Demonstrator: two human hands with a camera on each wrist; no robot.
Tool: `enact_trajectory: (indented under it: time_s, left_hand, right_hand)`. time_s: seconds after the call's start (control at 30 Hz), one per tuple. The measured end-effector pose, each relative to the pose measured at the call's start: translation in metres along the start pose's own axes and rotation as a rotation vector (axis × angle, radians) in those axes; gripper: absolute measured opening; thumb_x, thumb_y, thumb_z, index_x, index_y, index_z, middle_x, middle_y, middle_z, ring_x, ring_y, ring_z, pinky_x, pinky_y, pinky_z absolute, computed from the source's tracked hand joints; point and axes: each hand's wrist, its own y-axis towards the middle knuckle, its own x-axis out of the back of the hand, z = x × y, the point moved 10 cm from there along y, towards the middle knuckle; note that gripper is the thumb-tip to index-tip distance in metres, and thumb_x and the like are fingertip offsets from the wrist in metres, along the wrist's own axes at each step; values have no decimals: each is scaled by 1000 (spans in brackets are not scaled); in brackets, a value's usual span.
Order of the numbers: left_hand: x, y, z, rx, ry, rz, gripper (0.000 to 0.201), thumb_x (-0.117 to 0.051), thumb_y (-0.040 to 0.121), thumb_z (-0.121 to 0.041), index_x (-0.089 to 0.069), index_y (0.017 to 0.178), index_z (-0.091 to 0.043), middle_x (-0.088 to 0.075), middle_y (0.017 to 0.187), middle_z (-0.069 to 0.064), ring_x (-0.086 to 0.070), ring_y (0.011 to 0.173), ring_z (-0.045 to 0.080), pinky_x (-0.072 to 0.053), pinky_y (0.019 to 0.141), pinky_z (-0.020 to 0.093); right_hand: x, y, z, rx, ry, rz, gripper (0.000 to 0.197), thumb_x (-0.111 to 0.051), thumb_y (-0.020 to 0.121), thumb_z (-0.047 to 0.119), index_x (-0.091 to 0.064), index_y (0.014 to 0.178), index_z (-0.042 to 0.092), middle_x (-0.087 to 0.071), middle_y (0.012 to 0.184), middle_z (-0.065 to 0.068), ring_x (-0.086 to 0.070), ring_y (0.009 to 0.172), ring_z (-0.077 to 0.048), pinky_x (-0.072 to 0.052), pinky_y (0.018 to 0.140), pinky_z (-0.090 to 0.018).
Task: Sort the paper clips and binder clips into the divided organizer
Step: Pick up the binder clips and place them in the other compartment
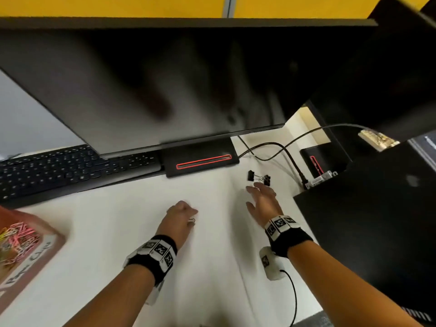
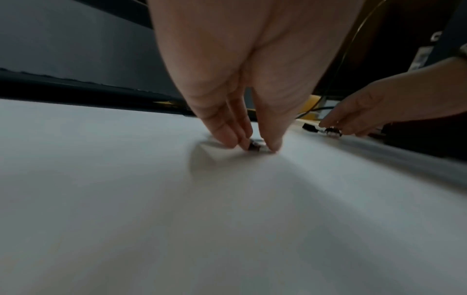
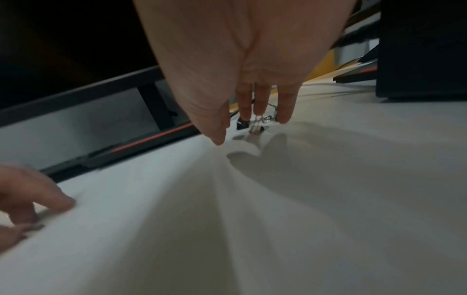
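left hand [image 2: 227, 83] pinching half-hidden small clip [image 2: 254, 147], right hand [image 1: 263, 202] spread loose over blurred binder clips [image 1: 259, 177]

You see black binder clips [image 1: 259, 177] with silver handles on your white desk [image 1: 212, 267], pink and yellow paper clips [image 1: 17, 239], black-and-white checkered wristbands [image 1: 157, 252].

A white surface [image 1: 207, 267] fills the foreground, evenly lit, with soft shadows; a wide black monitor [image 1: 146, 86] stands at its back on a base with a red-lit strip [image 1: 203, 162]; a black keyboard [image 1: 61, 171] lies to the left under the screen; black cables [image 1: 278, 147] trail at the right beside a dark cabinet [image 1: 368, 220]; a yellow partition wall [image 1: 113, 5] runs behind.
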Motion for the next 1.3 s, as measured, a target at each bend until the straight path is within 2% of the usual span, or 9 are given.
enact_trajectory:
  time_s: [0.13,0.33,0.47,0.6,0.7,0.83,1.03,1.17,1.3]
  left_hand:
    - [3,4,-6,6,37,-100,15,-64,78,0,-69,88,-9,-58,86,4,-56,84,25,-48,78,31]
    - [5,4,4,166,-22,-94,12,-64,80,-1,-65,88,-10,-55,87,1,-52,76,15,-37,76,20]
    - [-1,5,-5,205,170,-8,18,-52,85,-8,-52,78,-25,-55,82,-2,-50,82,19,-42,72,26]
    - [-2,28,-48,80,39,29,10,-59,81,-5,-63,78,-14,-48,80,-2,-53,75,20,-39,73,24]
    - [0,57,-94,-41,-54,-14,11,-67,77,-1,-65,82,-11,-46,94,-1,-55,73,19,-42,76,21]
    - [-17,101,-139,-90,-36,16,49,-66,80,-5,-51,124,-19,-38,125,-1,-56,76,17,-44,85,23]
    - [-63,136,-159,-93,86,168,64,-59,82,-1,-37,138,-22,-24,149,1,-53,112,21,-39,92,14]
    - [-68,140,-149,-78,126,125,39,-55,82,-7,-52,119,-20,-49,124,2,-58,95,24,-46,88,29]
    - [-60,121,-139,-77,183,107,27,-60,81,-13,-54,108,-16,-48,111,3,-58,90,30,-50,83,38]
  right_hand:
    - [4,11,-9,100,3,-71,32,-59,83,3,-64,113,11,-51,130,-11,-39,122,-32,-30,103,-30]
    - [8,14,-24,143,187,-118,22,-63,77,-6,-70,96,3,-64,101,-14,-59,100,-31,-35,92,-23]
    - [6,13,-25,123,216,-86,23,-67,79,5,-69,101,9,-64,100,-11,-57,99,-26,-41,91,-28]
    - [12,11,-23,114,316,-69,33,-64,82,2,-62,112,14,-53,107,-7,-57,85,-16,-53,86,-30]
    - [36,12,-33,77,436,-210,55,-68,78,-1,-51,126,19,-44,122,-6,-55,80,-11,-55,85,-25]
    - [40,29,-54,-46,424,-214,66,-69,77,0,-42,135,19,-34,140,-8,-59,100,-21,-55,90,-34]
    - [28,44,-59,-43,279,-128,47,-65,82,9,-52,127,13,-51,124,-3,-55,104,-17,-49,96,-32]
    - [22,36,-56,-49,288,-125,33,-65,83,11,-60,115,13,-51,120,-4,-55,96,-15,-47,87,-21]
    - [13,25,-53,-59,311,-82,28,-70,79,14,-63,106,13,-54,108,-6,-52,80,-13,-45,76,-19]
